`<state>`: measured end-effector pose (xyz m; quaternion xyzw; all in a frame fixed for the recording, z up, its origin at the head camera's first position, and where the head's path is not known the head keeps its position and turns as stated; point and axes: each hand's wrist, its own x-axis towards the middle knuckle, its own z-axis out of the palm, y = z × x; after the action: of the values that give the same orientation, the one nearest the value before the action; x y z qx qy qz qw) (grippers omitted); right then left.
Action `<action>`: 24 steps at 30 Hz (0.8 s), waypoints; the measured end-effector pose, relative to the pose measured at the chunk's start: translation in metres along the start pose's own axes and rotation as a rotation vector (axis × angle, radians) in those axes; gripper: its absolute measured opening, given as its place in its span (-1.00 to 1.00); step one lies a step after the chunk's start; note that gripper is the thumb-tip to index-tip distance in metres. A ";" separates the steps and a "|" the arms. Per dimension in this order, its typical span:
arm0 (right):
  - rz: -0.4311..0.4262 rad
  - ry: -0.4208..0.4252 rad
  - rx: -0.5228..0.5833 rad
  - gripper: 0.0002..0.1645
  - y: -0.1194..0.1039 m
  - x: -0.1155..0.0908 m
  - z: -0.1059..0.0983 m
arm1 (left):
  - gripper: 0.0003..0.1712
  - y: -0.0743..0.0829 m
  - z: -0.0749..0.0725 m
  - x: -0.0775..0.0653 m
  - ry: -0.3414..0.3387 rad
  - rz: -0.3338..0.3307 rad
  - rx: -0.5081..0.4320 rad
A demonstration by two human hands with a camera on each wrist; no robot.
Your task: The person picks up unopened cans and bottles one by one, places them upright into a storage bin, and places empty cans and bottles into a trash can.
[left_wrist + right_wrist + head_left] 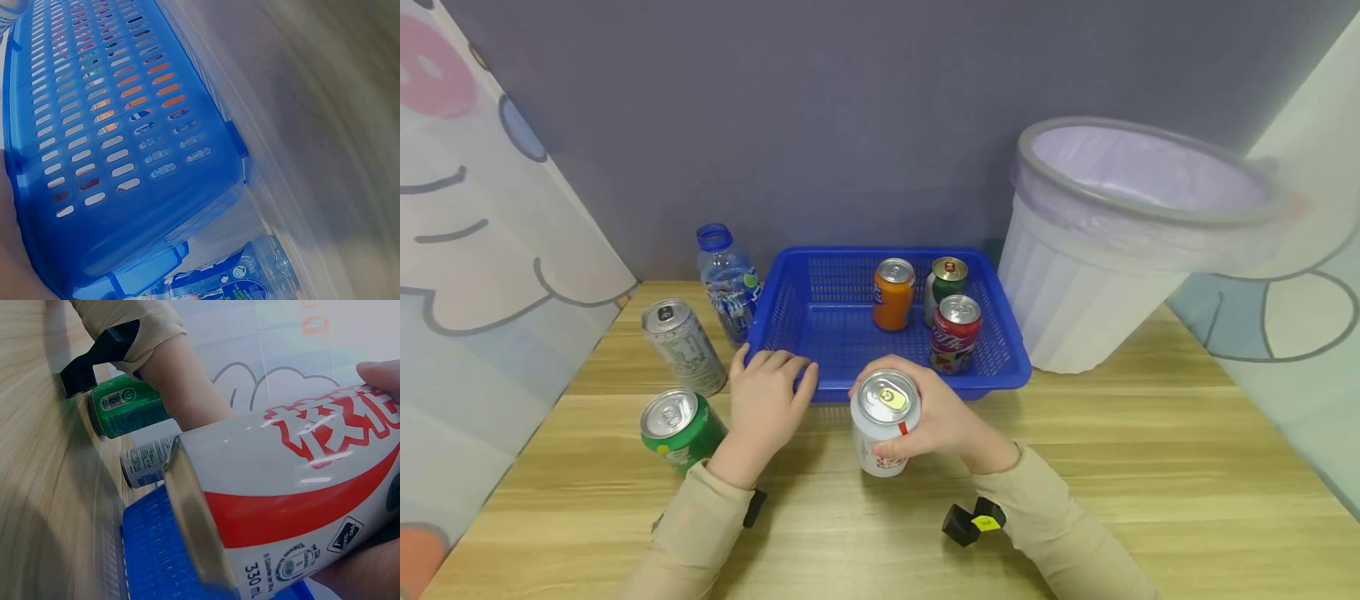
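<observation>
Over on the left there's a green soda can (685,433), then the person's left grip (767,400), loose-fingered on the near corner of a blue plastic basket (835,391); in front, their right grip (934,408) clasps a white drink can (874,425).

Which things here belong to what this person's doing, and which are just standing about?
Seems part of the job:
white can, in the right hand
blue basket, with the left hand at its rim
orange can, red can and gold-topped can inside it

Apparently just standing about, unheld:
green can
silver can
bottle
white bin
</observation>
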<state>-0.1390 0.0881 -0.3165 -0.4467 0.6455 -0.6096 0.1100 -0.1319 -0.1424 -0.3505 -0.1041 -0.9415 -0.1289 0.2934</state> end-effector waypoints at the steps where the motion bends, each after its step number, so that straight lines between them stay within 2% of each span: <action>1: -0.006 0.003 -0.001 -0.29 0.000 0.000 -0.001 | -0.64 0.000 0.000 0.000 0.002 0.002 0.001; 12: -0.029 0.034 0.004 -0.29 -0.001 -0.001 -0.006 | -0.65 0.000 0.000 -0.002 -0.008 0.001 0.002; 24: -0.036 0.054 -0.009 -0.29 -0.002 0.000 -0.009 | -0.66 0.000 0.000 -0.001 0.018 0.008 -0.010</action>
<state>-0.1443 0.0950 -0.3130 -0.4420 0.6428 -0.6206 0.0795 -0.1312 -0.1423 -0.3516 -0.1081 -0.9378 -0.1331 0.3018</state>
